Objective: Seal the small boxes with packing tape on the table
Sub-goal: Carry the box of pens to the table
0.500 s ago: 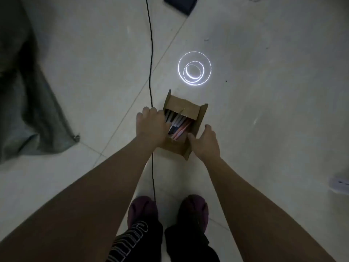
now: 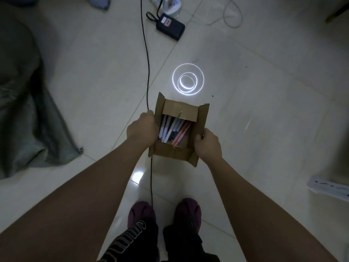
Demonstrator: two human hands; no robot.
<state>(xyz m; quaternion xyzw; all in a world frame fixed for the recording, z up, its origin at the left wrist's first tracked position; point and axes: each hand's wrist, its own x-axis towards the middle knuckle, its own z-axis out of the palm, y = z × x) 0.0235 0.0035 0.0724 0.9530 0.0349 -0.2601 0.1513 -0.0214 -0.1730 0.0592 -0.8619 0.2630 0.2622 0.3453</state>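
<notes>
box: small cardboard box (image 2: 178, 154), flaps open, held between both hands above the tiled floor (image 2: 264, 120), just in front of the person's feet
contents: pens and markers (image 2: 172, 129) piled inside, white, dark and pink-red barrels, lying lengthwise
flaps: far flap (image 2: 180, 110) standing up, right side flap (image 2: 202, 118) upright, left flap mostly behind the left hand
left hand: left hand (image 2: 142, 127) gripping the box's left wall, fingers curled over the top edge
right hand: right hand (image 2: 207, 144) gripping the right side flap near the near corner, thumb on the inner face, fingers round the outside
cable: black cable (image 2: 146, 63) running down the floor, passing just left of the box and on between the feet
floor items: dark power bank (image 2: 171, 26) with strap at the top, grey cloth (image 2: 28, 120) at left, white paper (image 2: 328, 188) at right edge
light: ring-shaped light reflection (image 2: 188, 82) on the floor just beyond the box
feet: purple slippers (image 2: 141, 212), dark trousers
</notes>
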